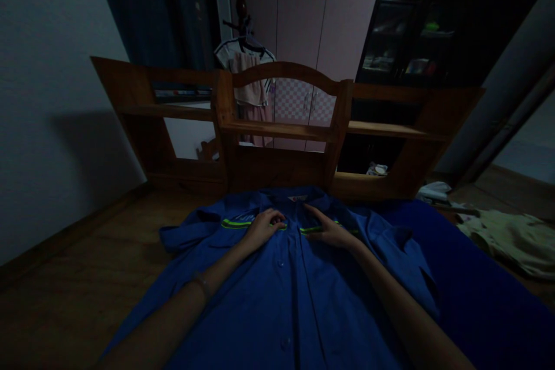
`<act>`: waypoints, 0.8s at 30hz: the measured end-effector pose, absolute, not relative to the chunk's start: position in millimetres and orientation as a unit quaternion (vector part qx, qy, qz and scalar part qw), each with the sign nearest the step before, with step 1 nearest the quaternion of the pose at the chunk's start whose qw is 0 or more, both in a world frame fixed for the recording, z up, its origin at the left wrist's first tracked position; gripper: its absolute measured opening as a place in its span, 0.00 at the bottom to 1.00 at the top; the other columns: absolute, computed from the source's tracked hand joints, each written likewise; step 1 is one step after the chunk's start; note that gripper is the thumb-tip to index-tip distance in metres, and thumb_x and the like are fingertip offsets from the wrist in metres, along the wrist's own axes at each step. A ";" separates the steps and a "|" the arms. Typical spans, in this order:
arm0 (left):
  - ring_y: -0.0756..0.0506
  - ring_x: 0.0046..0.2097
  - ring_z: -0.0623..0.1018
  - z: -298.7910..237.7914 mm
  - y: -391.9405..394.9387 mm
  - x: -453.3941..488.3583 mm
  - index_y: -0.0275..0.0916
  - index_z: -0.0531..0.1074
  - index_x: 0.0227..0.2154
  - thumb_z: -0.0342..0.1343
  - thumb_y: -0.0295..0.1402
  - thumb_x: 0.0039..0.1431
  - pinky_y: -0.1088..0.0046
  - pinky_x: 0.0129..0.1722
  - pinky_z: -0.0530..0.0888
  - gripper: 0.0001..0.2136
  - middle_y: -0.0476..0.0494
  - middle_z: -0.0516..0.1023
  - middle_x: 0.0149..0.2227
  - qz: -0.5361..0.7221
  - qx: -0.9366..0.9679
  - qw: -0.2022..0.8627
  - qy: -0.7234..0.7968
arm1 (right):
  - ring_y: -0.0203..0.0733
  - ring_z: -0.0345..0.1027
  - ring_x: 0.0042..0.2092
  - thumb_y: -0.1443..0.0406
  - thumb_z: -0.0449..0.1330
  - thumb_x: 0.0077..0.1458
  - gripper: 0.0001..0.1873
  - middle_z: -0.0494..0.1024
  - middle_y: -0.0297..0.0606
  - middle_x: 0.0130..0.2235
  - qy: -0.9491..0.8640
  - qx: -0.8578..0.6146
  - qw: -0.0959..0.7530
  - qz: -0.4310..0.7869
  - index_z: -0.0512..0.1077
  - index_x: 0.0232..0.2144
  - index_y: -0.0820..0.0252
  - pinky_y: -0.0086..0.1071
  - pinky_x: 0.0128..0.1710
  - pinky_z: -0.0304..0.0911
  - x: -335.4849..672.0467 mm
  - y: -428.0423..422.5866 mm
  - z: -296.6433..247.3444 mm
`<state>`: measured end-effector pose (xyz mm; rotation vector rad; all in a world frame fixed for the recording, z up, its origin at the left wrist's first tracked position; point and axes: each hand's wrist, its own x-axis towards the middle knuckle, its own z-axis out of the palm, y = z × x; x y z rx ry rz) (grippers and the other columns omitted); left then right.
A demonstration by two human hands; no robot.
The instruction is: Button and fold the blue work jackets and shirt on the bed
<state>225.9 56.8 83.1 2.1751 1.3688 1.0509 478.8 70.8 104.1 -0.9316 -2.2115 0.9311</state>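
A blue shirt [269,300] lies face up across the lower middle of the frame, its collar toward the wooden shelf [277,129] and its sleeves out to either side. Lying flat like this, it probably leaves the button front within easy reach of both hands; two buttons [281,263] show down the middle, and a pale label [298,198] sits inside the collar.

Left of centre, the left hand [263,226] is at the chest, beside the front opening, fingers curled inward; I cannot tell whether they pinch any cloth. Just right of centre, the right hand [332,231] is over the other chest stripe, thumb and fingers spread apart, seemingly gripping nothing. Having one hand on each side of the opening would suit handling both edges evenly. At lower right, a darker blue cloth [468,277] spreads beside the shirt
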 end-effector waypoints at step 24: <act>0.47 0.35 0.76 82.0 57.4 223.0 0.35 0.71 0.31 0.59 0.35 0.49 0.72 0.37 0.71 0.09 0.46 0.76 0.31 0.468 0.683 0.343 0.443 | 0.45 0.62 0.55 0.68 0.51 0.56 0.20 0.62 0.36 0.59 -0.891 -0.405 0.193 0.065 0.69 0.50 0.50 0.37 0.52 0.58 466.2 41.6 111.3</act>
